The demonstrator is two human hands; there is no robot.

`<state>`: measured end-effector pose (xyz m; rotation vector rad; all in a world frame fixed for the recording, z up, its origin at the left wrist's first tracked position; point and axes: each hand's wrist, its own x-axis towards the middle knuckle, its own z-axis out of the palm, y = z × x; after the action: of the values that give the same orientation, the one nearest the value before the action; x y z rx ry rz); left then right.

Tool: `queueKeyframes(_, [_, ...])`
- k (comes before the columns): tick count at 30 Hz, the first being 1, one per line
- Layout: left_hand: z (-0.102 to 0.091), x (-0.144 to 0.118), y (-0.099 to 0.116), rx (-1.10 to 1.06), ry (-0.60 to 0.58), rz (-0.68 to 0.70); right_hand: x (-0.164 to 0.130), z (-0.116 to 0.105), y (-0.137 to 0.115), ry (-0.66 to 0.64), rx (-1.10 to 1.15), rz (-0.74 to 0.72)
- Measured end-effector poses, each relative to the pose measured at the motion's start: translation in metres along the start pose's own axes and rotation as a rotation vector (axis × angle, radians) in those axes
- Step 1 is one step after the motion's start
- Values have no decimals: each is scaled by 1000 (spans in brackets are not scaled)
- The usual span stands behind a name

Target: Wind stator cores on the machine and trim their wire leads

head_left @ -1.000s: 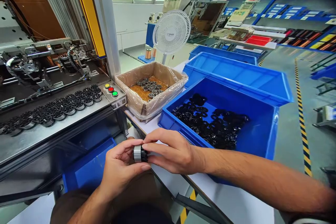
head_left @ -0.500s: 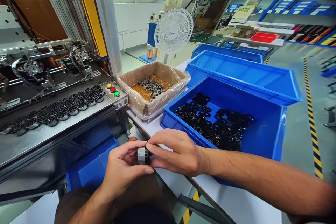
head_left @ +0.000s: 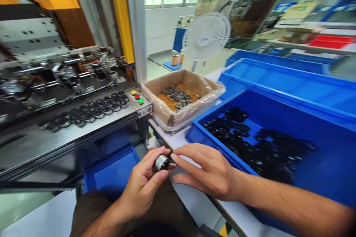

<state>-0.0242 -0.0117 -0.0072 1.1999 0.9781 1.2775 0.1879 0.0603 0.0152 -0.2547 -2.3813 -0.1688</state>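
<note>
I've got the small metal cylinder (head_left: 161, 163) pinched in my left hand (head_left: 144, 185), thumb and fingers round its shiny side, black toothed end turned up toward me – prob so I can see into it. It sits over the tabletop (head_left: 178, 141) edge, just in front of the blue bin (head_left: 280, 144). Right hand (head_left: 207, 172) is loose, fingers flat, tips just beside the part; can't tell if they touch it. Black parts (head_left: 264, 148) in the bin are smeared by blur – shapes unreadable. Cardboard box (head_left: 182, 98) holds more pieces, too small to make out. Bin's right side is cut off
</note>
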Motion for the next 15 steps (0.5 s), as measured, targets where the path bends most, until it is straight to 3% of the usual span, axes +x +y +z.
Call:
queueKeyframes(2, [-32, -5, 10, 155, 99, -1, -5, 0, 0, -23, -16, 36])
queueKeyframes(4, [-79, -11, 25, 407, 314, 3, -9, 1, 3, -18, -25, 55])
queueKeyframes(7, [-158, -19, 46, 1002, 718, 105, -9, 2, 5, 8, -38, 37])
queueKeyframes(8, [-182, -19, 50, 1226, 768, 100, -8, 3, 4, 15, -50, 22])
queueKeyframes(11, [-232, -11, 54, 1401, 781, 102, -3, 4, 3, 26, -96, -12])
queueKeyframes(15, [-256, 1, 49, 1488, 660, 119, 2, 0, 8, 23, -162, -47])
